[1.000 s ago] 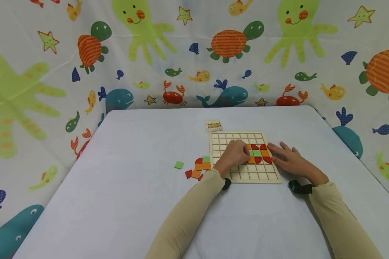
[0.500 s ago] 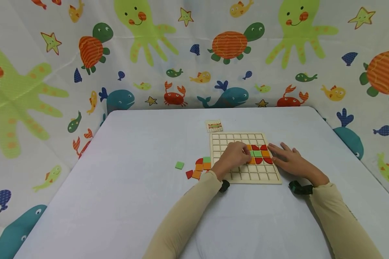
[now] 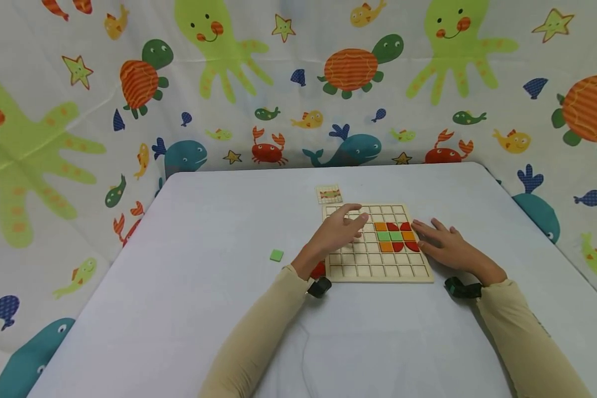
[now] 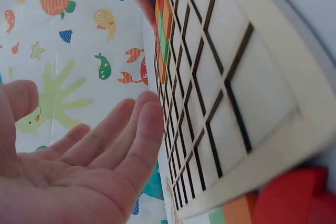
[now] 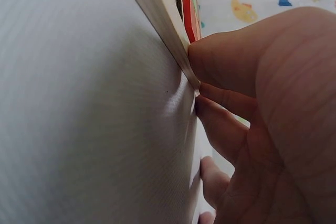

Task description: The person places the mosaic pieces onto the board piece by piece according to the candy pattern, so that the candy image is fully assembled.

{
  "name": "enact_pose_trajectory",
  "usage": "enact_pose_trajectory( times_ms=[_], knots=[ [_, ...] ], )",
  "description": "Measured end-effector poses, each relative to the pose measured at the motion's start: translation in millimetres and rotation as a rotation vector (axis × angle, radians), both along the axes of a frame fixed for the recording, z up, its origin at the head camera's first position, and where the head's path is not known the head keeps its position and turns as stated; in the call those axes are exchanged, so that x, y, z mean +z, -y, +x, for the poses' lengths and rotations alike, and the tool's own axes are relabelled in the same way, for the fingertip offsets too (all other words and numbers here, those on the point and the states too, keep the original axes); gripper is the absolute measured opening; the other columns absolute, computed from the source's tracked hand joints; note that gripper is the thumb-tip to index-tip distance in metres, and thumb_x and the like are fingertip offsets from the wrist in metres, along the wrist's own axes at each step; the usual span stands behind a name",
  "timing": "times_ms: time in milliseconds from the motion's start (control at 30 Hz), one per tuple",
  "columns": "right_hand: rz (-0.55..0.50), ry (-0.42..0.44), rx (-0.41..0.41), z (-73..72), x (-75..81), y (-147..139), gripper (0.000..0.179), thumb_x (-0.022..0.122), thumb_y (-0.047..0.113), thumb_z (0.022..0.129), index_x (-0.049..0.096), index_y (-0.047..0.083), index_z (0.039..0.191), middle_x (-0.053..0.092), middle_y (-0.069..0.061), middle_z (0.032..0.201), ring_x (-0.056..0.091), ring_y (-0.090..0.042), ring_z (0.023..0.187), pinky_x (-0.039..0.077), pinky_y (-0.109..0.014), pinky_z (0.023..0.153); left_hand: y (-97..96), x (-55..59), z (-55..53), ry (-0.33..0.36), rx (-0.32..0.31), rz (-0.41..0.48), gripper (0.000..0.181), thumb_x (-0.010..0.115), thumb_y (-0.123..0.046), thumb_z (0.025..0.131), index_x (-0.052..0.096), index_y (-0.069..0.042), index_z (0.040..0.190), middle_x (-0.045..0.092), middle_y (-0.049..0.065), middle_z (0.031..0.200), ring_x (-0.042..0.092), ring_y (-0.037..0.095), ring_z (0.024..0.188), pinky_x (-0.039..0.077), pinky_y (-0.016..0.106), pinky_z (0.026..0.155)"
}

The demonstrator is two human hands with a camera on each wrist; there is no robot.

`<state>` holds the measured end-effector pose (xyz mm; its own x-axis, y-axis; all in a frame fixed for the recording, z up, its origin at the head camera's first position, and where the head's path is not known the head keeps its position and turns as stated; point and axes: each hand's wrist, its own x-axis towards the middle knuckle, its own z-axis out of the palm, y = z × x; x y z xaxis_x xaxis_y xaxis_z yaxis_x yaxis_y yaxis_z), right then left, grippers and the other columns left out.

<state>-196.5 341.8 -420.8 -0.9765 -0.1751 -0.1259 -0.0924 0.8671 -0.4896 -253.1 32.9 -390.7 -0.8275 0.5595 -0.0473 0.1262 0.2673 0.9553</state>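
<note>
A wooden grid board (image 3: 353, 271) lies on the white table. On its right part sits a block of orange, green and red tiles (image 3: 396, 236), some with rounded edges. My left hand (image 3: 335, 232) hovers over the board's left side, fingers spread and holding nothing; the left wrist view shows the bare palm (image 4: 79, 182). My right hand (image 3: 445, 246) rests at the board's right edge. In the right wrist view its thumb (image 5: 226, 59) touches the board's rim (image 5: 168, 30), with the other fingers against the rim and the table.
A small pattern card (image 3: 329, 194) lies behind the board's back left corner. One green tile (image 3: 276, 255) lies alone to the left. Loose red tiles (image 4: 291, 198) and an orange tile (image 4: 239, 208) sit beside the board, mostly hidden by my left arm in the head view.
My left hand has let go at the tile block and moved left, its fingers spreading. The block's left column now shows fully. The right hand has stayed at the board's edge.
</note>
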Motion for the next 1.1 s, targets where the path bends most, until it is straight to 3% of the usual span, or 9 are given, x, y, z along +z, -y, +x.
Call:
enact_pose_trajectory(
  times_ms=[200, 400, 733, 933, 1100],
  knots=[
    [0.0, -0.001, 0.003, -0.1, 1.5, 1, 0.064, 0.058, 0.028, 0.11, 0.037, -0.003, 0.162, 0.026, -0.032, 0.168, 0.004, -0.062, 0.155, 0.0, -0.08, 0.116, 21.8, 6.8, -7.4, 0.007, -0.016, 0.068, 0.065, 0.055, -0.045, 0.112, 0.03, -0.024, 0.17, 0.054, 0.013, 0.158, 0.053, 0.029, 0.144, 0.041, 0.056, 0.116],
    [0.008, 0.007, -0.002, -0.3, 2.1, 1, 0.064, 0.058, 0.028, 0.11, 0.037, -0.003, 0.162, 0.026, -0.032, 0.168, 0.004, -0.062, 0.155, -0.001, -0.08, 0.117, 48.0, 8.0, -13.5, -0.032, 0.002, 0.018, 0.064, 0.056, -0.042, 0.112, 0.032, -0.025, 0.169, 0.052, 0.011, 0.16, 0.05, 0.029, 0.146, 0.04, 0.056, 0.117],
    [0.014, -0.004, 0.005, -2.1, -3.7, -1, 0.065, 0.058, 0.03, 0.11, 0.037, -0.004, 0.161, 0.026, -0.033, 0.167, 0.003, -0.063, 0.154, -0.001, -0.081, 0.116, 85.8, -2.0, -19.4, -0.066, 0.061, -0.273, 0.058, 0.061, -0.04, 0.109, 0.049, -0.014, 0.16, 0.06, 0.015, 0.149, 0.054, 0.035, 0.139, 0.046, 0.057, 0.112],
    [0.023, 0.012, -0.001, -2.0, -2.8, 0, 0.066, 0.059, 0.032, 0.11, 0.036, -0.003, 0.162, 0.026, -0.034, 0.167, 0.002, -0.062, 0.154, -0.002, -0.081, 0.116, 111.5, -2.9, -26.3, -0.102, 0.032, -0.39, 0.047, 0.065, -0.036, 0.107, 0.062, -0.01, 0.146, 0.065, 0.014, 0.141, 0.057, 0.034, 0.132, 0.049, 0.055, 0.109],
    [0.02, 0.008, -0.003, -1.0, -0.7, 2, 0.065, 0.059, 0.029, 0.11, 0.037, -0.004, 0.161, 0.026, -0.035, 0.167, 0.003, -0.063, 0.154, -0.002, -0.08, 0.116, 120.3, -4.6, -27.3, -0.116, -0.001, -0.534, 0.044, 0.074, -0.039, 0.1, 0.067, -0.007, 0.129, 0.064, 0.012, 0.13, 0.055, 0.03, 0.122, 0.055, 0.045, 0.097]
  ],
)
